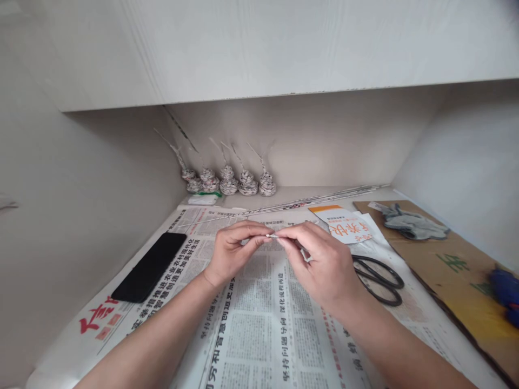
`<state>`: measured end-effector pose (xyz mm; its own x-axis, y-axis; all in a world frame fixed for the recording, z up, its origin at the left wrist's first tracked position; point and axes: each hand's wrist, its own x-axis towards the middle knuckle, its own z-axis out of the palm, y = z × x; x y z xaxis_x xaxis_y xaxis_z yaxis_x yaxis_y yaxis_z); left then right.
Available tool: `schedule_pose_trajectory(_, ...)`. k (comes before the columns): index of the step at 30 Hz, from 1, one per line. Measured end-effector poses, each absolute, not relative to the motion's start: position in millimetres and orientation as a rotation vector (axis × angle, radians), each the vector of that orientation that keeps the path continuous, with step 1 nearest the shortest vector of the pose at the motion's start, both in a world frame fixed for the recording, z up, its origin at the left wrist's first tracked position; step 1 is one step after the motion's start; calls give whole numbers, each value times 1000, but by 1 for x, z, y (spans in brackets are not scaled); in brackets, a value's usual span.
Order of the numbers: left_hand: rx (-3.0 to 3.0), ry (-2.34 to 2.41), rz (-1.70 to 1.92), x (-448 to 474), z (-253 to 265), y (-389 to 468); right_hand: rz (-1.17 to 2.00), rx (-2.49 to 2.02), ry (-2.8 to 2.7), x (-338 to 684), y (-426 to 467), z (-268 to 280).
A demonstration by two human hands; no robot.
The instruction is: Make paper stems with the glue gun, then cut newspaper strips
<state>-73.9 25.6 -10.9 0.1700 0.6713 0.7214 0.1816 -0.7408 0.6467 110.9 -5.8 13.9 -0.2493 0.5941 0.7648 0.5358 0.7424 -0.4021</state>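
Pale and slim, a small piece (273, 236) sits at the dial's centre, over the newspaper (259, 324). Left hand (233, 249) and right hand (326, 265) meet on it, each thumb and forefinger closed in a pinch. I'd judge it fine fingertip work on the piece; a next move seems to call for light, steady pressure. It looks paper-like, perhaps twisted, partly hidden by fingertips. Further out lie scissors (385, 285) toward four o'clock, a phone (150, 267) near nine; five woven gourds (228, 183) stand toward eleven.
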Motion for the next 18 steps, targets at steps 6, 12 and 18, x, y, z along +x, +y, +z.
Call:
schedule_pose_trajectory(6, 2050, 802, 1582, -74, -9, 24, -21, -859, -1932, 110, -7, 11)
schedule_pose_trajectory(12, 2066, 800, 1548, -75, -11, 24, -124, -830, -1955, 111, -8, 10)
schedule_pose_trajectory(18, 2099, 802, 1545, -74, -10, 23, -206, -801, -1974, 111, -8, 10)
